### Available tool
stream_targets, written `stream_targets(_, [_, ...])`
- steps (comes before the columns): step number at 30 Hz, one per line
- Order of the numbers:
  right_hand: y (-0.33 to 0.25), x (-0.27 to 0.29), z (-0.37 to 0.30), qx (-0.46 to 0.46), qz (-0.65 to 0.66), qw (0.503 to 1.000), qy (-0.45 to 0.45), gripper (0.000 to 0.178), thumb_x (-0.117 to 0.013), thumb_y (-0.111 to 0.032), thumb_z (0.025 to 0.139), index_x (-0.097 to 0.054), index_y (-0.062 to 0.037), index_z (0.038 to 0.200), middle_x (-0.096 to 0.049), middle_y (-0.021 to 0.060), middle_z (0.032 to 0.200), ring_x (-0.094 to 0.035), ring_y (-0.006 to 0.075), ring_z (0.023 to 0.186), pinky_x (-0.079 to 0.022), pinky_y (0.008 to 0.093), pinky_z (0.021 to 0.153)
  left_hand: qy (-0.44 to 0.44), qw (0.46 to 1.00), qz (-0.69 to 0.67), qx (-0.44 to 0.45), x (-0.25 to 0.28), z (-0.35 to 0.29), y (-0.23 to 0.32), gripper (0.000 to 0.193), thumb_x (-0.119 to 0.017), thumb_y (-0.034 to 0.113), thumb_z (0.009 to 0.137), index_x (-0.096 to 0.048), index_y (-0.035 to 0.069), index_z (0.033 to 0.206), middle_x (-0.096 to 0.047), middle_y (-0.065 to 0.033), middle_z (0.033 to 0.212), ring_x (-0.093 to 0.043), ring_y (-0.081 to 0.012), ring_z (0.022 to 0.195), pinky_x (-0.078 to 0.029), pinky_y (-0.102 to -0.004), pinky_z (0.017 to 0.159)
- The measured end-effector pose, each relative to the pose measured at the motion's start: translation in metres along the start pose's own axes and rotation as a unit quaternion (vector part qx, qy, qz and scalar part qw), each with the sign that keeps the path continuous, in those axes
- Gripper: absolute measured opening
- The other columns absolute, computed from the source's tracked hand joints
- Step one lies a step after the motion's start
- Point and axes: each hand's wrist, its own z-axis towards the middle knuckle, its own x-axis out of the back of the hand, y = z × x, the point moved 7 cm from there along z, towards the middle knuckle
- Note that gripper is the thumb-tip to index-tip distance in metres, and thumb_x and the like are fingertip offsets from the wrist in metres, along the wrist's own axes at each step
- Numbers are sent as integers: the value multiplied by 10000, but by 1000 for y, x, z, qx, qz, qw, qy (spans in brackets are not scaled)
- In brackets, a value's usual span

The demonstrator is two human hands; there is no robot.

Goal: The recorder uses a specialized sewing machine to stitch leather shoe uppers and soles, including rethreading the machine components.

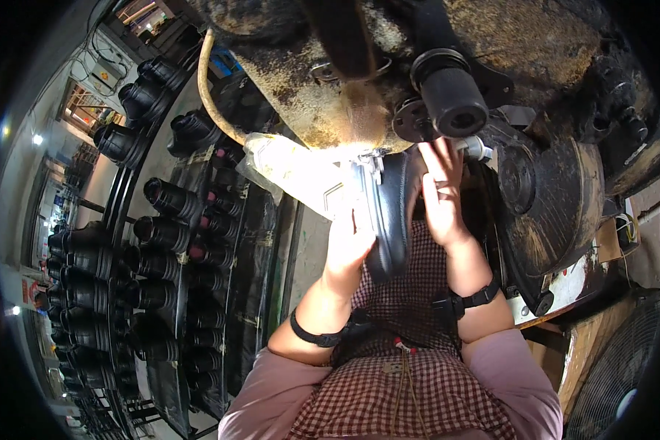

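A black leather shoe (394, 213) stands lengthwise between my two hands, its far end up against the small metal working parts (370, 165) of a large stained machine (293, 81). My left hand (350, 238) is closed along the sole side, washed out by bright light. On the other side my right hand (441, 194) holds the shoe's upper, its fingers reaching up under a black cylindrical knob (455, 103). Part of the right fingers and the far end of the shoe are hidden by the machine.
Racks at the left carry several rows of black shoes (88, 290). A plastic-wrapped, brightly lit piece (293, 172) with a tan hose (207, 81) sits left of the working parts. To the right are a worn round machine part (554, 205) and a fan (620, 374).
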Motion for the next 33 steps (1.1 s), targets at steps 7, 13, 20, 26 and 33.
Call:
stream_targets(7, [3, 1, 8, 9, -81, 997, 6, 460, -410, -147, 902, -476, -199, 1354, -393, 36, 1444, -308, 275, 1347, -81, 516, 1127, -63, 996, -55, -32, -10, 12, 4, 802, -651, 370, 808, -282, 3, 1418, -435, -104, 1363, -427, -199, 1248, -345, -337, 1041])
stream_targets(13, [7, 10, 17, 24, -115, 993, -2, 356, -455, -190, 913, -572, -183, 1248, -568, 25, 1258, -464, 243, 1192, -194, 477, 1095, -53, 998, 5, 16, 2, 39, -9, 618, -463, 461, 941, -377, 9, 1353, -506, -106, 1288, -508, -189, 1155, -417, -323, 980])
stream_targets(20, [6, 16, 10, 29, -139, 990, -7, 240, -550, -121, 846, -648, -114, 1064, -653, 63, 977, -571, 253, 956, -359, 429, 966, 60, 993, -96, -21, 0, 51, -3, 428, -371, 304, 972, -522, -42, 1174, -639, -140, 1038, -627, -193, 895, -523, -334, 820])
stream_targets(26, [-12, 26, -20, -76, -166, 981, -60, 193, -552, -145, 840, -650, -93, 997, -664, 96, 867, -608, 294, 838, -427, 420, 808, 119, 983, -137, -23, -4, 45, 10, 316, -405, 226, 978, -523, -31, 1118, -653, -135, 970, -628, -168, 774, -538, -291, 695])
stream_targets(33, [-49, 49, -40, -128, -196, 966, -107, 289, -617, -160, 795, -626, -99, 1077, -663, 127, 906, -622, 320, 826, -450, 440, 751, 90, 993, -65, 39, 4, 15, 37, 282, -447, 236, 951, -562, -2, 1048, -651, -101, 894, -622, -169, 749, -522, -293, 691])
